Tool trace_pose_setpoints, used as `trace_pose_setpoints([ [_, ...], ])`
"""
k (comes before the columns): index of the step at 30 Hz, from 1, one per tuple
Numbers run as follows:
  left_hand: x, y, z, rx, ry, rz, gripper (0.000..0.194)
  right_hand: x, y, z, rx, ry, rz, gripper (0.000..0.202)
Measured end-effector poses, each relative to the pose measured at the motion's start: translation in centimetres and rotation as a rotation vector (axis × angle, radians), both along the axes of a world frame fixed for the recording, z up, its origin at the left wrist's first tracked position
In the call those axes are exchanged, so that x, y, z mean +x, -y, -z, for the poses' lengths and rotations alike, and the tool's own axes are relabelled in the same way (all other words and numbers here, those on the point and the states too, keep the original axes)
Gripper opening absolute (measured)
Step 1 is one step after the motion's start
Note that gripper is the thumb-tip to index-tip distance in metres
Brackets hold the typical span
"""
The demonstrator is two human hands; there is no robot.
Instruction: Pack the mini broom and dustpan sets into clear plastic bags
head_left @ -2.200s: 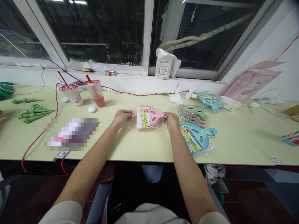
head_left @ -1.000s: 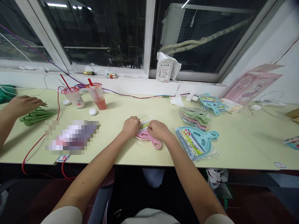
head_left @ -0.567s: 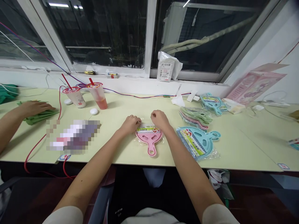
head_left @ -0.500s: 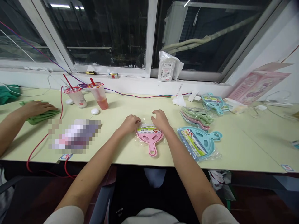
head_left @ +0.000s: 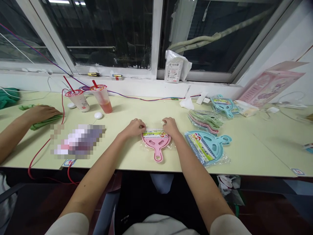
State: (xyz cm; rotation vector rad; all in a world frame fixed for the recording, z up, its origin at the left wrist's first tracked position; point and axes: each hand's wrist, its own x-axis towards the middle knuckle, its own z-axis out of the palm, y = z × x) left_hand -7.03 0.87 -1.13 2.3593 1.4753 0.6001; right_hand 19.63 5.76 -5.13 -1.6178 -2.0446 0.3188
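A pink plastic dustpan (head_left: 156, 143) in a clear bag lies flat on the pale yellow table (head_left: 256, 153), handle towards me. My left hand (head_left: 133, 127) pinches the bag's far left corner. At the far right corner my right hand (head_left: 170, 125) does the same, fingers curled on the plastic above the printed label.
A bagged blue dustpan (head_left: 206, 147) lies to the right, with a stack of green and pink ones (head_left: 205, 119) and more blue ones (head_left: 223, 105) behind. Two drink cups (head_left: 101, 98) stand at the left. Another person's hand (head_left: 40, 112) rests on green items.
The pink dustpan was turned from sideways to handle towards me. Both my hands moved to its far corners. Another person's arm came in at the left.
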Motion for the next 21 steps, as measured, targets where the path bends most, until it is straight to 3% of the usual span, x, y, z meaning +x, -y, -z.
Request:
trace_pose_setpoints([
  [7, 0.9, -0.1, 0.6, 0.027, 0.039, 0.014, 0.022, 0.0, -0.1, 0.2, 0.035, -0.128, 0.02, 0.026],
  [14, 1.2, -0.8, 1.1, 0.005, 0.128, -0.027, 0.012, -0.1, -0.3, 0.3, 0.043, -0.238, -0.002, 0.024],
  [21, 1.1, -1.0, 1.2, 0.085, 0.218, -0.059, 0.008, -0.1, -0.3, 0.4, 0.062, -0.298, 0.02, 0.022],
])
